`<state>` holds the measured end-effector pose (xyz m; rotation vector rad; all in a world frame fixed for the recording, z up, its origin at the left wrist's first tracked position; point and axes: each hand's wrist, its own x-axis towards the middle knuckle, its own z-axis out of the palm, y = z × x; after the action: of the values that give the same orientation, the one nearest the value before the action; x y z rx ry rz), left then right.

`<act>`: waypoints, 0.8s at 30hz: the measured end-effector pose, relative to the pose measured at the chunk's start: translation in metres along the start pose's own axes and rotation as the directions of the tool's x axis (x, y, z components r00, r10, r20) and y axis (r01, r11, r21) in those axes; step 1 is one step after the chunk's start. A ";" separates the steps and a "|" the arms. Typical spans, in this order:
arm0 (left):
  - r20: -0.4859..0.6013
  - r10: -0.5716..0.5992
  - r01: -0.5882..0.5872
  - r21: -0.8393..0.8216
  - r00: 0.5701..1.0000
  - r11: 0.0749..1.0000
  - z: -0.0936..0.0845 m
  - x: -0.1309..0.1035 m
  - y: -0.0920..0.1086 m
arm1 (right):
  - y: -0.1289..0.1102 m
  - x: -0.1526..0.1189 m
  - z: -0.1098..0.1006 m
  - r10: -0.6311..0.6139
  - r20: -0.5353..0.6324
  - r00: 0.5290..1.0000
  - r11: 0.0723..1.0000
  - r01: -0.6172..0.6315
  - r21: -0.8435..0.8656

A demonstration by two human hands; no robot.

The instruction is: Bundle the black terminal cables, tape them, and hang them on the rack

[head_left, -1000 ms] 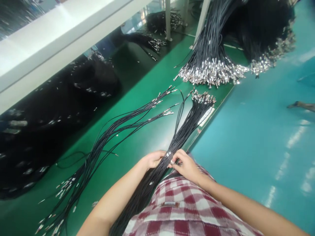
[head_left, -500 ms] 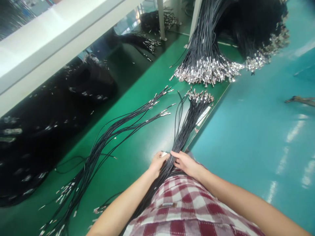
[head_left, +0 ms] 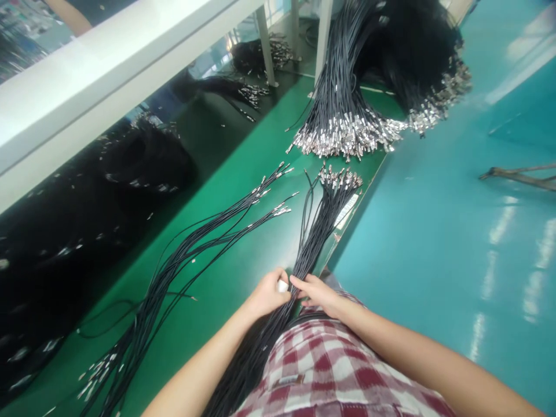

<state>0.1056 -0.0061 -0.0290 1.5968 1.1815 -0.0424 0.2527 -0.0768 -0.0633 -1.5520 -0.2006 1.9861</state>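
A bundle of black cables (head_left: 313, 242) with metal-tipped ends runs across the green tabletop toward my body and passes under my arms. My left hand (head_left: 268, 294) is closed at the bundle's left side, with a small white object (head_left: 282, 286) between its curled fingers; what kind it is I cannot make out. From the right, my right hand (head_left: 318, 295) wraps its fingers round the same bundle, the fingertips partly behind the cables. To the left lies a looser group of black cables (head_left: 174, 260), its silvery ends spread at both sides.
A large pile of black cables (head_left: 330, 87) with silvery terminals hangs at the back. A white shelf beam (head_left: 130, 58) crosses the upper left, with more dark cables in shadow beneath. The table's right edge borders a blue-green floor (head_left: 434, 260). A white label (head_left: 346, 212) lies by the edge.
The view has shifted slightly, so the scene sits further left. Both hands stay at the bundle, and the white object in my left hand shows more clearly.
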 end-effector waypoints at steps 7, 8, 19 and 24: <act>0.017 0.073 -0.065 -0.283 0.997 0.957 0.029 -0.033 0.001 | 0.009 -0.008 -0.004 -0.024 0.177 0.984 0.995 0.008 0.095; 0.006 0.038 -0.033 -0.359 0.999 0.933 0.028 -0.027 -0.005 | 0.009 -0.006 -0.002 -0.035 0.154 0.987 0.996 0.022 0.087; 0.313 -0.353 0.469 -0.493 0.881 0.733 0.044 0.021 -0.051 | 0.006 0.007 -0.011 -0.030 0.257 0.966 0.990 0.064 -0.125; 0.572 -0.334 0.637 -0.483 0.749 0.601 0.032 0.025 -0.053 | 0.010 0.023 -0.015 -0.201 0.155 0.967 0.958 0.227 -0.174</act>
<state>0.0980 -0.0188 -0.0942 0.5362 1.0860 -0.3006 0.2598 -0.0756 -0.0913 -1.4406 -0.6058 1.9442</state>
